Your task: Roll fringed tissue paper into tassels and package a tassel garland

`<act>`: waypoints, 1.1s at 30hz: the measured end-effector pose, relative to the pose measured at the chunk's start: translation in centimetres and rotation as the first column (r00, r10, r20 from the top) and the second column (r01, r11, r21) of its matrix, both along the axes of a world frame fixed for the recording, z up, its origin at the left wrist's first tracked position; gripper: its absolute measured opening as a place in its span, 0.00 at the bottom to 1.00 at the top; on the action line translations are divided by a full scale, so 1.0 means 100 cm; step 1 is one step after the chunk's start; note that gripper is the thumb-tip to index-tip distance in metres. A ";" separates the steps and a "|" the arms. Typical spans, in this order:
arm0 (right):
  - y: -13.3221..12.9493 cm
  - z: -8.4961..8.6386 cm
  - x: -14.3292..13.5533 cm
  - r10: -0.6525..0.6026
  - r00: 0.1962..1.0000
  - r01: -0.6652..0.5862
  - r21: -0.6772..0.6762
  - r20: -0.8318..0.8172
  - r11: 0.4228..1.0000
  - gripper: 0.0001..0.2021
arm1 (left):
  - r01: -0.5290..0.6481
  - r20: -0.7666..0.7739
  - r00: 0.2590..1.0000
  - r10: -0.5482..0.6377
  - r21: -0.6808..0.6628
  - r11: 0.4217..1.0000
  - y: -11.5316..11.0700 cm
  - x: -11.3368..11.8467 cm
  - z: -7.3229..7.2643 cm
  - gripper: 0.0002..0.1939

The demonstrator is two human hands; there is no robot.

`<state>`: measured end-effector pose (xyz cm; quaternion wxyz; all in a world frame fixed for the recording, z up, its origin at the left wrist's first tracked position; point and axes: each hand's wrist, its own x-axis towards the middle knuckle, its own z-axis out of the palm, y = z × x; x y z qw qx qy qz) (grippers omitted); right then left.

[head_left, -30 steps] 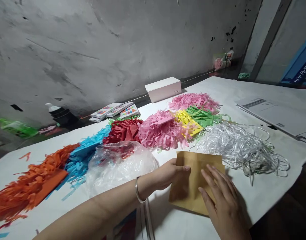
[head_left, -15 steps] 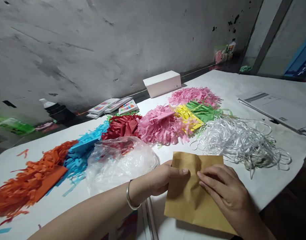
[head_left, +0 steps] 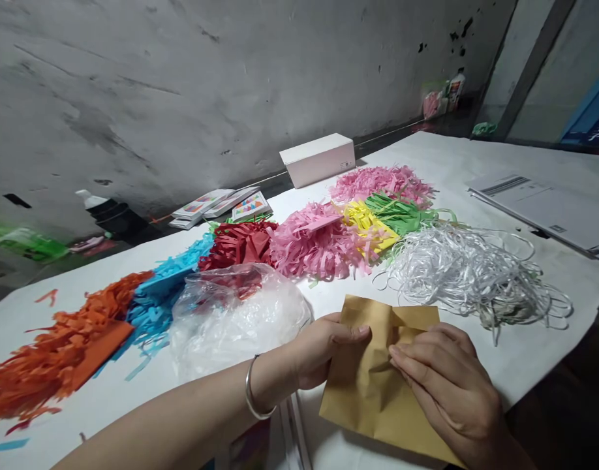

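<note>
A brown paper envelope (head_left: 363, 385) is held above the front of the white-covered table. My left hand (head_left: 323, 349) grips its left side, thumb on top and the other fingers behind. On the right side, my right hand (head_left: 446, 378) pinches the paper near the middle, where it creases and bulges along a fold. What may lie inside the envelope is hidden. Just behind my left forearm is a clear plastic bag (head_left: 241, 320). Beyond my right hand lies a tangled heap of white string (head_left: 456, 267).
Fringed paper bundles in orange (head_left: 74, 346), blue (head_left: 167, 287), dark red (head_left: 243, 241), pink (head_left: 309, 245), yellow (head_left: 370, 225) and green (head_left: 400, 212) cross the table. Behind them stand a white box (head_left: 319, 163) and printed card packs (head_left: 206, 203). A flat white carton (head_left: 539, 209) lies at right.
The envelope's paper has been pulled into a deeper fold at its middle, its upper right part bending open. My right hand has shifted slightly; my left hand keeps its grip.
</note>
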<state>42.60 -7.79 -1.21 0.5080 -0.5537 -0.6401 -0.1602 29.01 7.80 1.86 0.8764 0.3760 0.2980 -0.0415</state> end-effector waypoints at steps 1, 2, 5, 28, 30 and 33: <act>0.000 -0.003 0.000 -0.007 1.000 0.007 0.004 0.013 1.000 0.14 | -0.008 -0.007 1.000 0.008 -0.003 1.000 -0.001 0.000 0.001 0.18; -0.001 -0.006 -0.001 -0.019 1.000 0.019 0.008 0.022 1.000 0.13 | -0.018 -0.014 1.000 0.018 -0.005 1.000 -0.002 0.001 0.001 0.17; -0.004 -0.020 -0.001 -0.051 0.997 0.050 0.009 0.063 0.999 0.14 | -0.036 -0.041 0.999 0.035 -0.024 0.999 -0.006 0.002 0.001 0.16; -0.015 -0.017 -0.009 -0.040 0.983 0.020 -0.112 -0.181 0.994 0.06 | -0.252 -0.047 0.961 0.272 0.253 0.934 0.005 0.007 -0.009 0.15; -0.025 -0.014 -0.017 -0.092 0.911 0.031 -0.154 -0.402 0.988 0.04 | -0.234 0.039 0.971 0.234 0.312 0.921 0.012 0.010 -0.013 0.20; -0.031 -0.013 -0.031 -0.103 0.729 -0.112 -0.266 -0.677 0.957 0.04 | -0.197 0.082 0.979 0.184 0.572 0.796 0.020 0.004 -0.012 0.31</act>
